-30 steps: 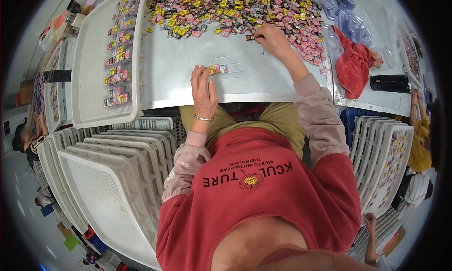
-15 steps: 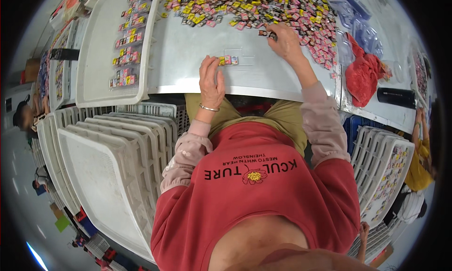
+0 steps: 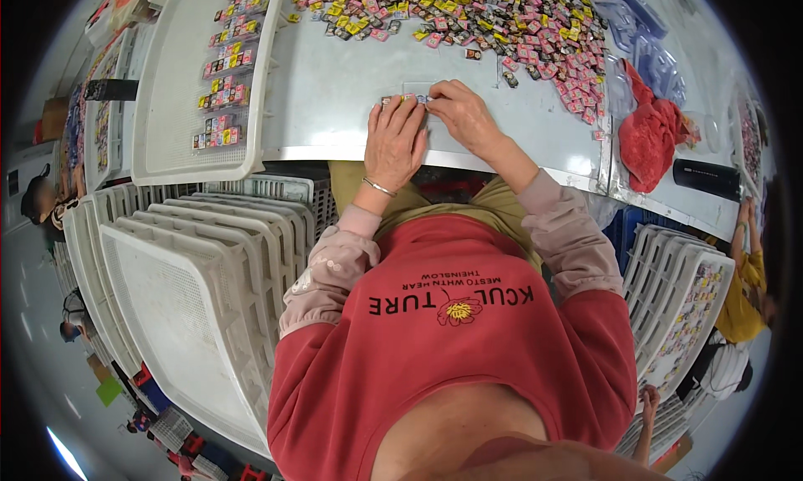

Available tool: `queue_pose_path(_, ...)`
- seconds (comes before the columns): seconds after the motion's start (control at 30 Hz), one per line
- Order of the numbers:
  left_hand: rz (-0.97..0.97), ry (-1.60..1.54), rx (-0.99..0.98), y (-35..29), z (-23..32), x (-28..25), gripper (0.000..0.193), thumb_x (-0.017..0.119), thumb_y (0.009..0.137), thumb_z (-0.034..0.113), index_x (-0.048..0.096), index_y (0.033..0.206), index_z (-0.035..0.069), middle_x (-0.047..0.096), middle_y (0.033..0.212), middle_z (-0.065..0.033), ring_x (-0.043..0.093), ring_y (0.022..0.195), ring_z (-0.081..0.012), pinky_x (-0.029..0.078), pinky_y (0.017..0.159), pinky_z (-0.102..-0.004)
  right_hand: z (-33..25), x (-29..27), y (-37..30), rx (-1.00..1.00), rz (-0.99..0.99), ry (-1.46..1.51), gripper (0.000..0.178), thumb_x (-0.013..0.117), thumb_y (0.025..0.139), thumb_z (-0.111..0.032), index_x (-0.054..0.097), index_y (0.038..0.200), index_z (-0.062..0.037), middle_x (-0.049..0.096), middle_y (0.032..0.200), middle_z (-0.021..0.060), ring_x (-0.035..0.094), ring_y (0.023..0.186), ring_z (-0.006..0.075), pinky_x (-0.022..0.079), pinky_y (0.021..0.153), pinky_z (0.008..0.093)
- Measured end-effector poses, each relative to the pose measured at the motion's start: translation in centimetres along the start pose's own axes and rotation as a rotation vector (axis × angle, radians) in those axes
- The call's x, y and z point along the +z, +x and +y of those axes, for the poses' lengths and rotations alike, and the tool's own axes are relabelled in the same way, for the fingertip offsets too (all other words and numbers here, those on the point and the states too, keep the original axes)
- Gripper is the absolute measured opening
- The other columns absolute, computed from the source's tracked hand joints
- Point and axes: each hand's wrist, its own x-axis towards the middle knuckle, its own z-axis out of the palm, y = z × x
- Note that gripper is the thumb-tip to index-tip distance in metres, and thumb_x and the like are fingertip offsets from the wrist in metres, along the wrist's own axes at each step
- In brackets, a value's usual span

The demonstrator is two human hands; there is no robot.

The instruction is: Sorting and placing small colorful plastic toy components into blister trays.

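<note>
My left hand (image 3: 393,138) lies with fingers stretched out over a short row of small coloured blocks (image 3: 387,100) on the metal table, hiding much of the row. My right hand (image 3: 467,113) is beside it, thumb and fingertips pinched together at the row's right end. Whatever sits in that pinch is mostly hidden by the fingers. A faint clear plastic outline (image 3: 414,87) shows just beyond the fingertips. Two dark blocks, one lying flat (image 3: 473,54) and one tilted (image 3: 509,79), rest apart near the big heap of pink, yellow and black blocks (image 3: 535,42).
On the left stands a white tray (image 3: 171,104) with clear packs of blocks (image 3: 224,96). To the right are a red cloth (image 3: 646,142), clear plastic packaging (image 3: 657,63) and a black cylinder (image 3: 705,178). White trays (image 3: 180,314) are stacked beside my legs; other people work at both sides.
My right hand has come from the heap's edge down to the left, meeting my left hand at the row. My left hand has shifted slightly right and now covers more blocks.
</note>
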Motion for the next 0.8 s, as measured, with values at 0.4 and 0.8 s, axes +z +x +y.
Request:
queue_pose_path(0.4,0.045,-0.094,0.099,2.5,-0.8,-0.7,0.043,0.068,0.076,0.014,0.058,0.117,0.008,0.052,0.122,-0.0113,0.046,0.116,-0.0337,0.033,0.1,-0.0496,0.2,-3.6,-2.3,0.253,0.237,0.035,0.014,0.064,0.079,0.0,0.068,0.092,-0.0022,0.063,0.1,0.0132,0.06,0.093,0.0295,0.048,0.08,0.0354)
queue_pose_path(0.8,-0.029,-0.16,0.179,2.7,-1.5,-0.3,0.041,0.066,0.078,0.013,0.057,0.119,0.011,0.049,0.127,-0.0136,0.042,0.124,-0.0345,0.032,0.103,-0.0495,4.3,-5.8,-5.2,0.286,0.358,-0.299,0.013,0.065,0.077,0.0,0.067,0.089,-0.0011,0.062,0.099,0.0127,0.056,0.093,0.031,0.045,0.082,0.039)
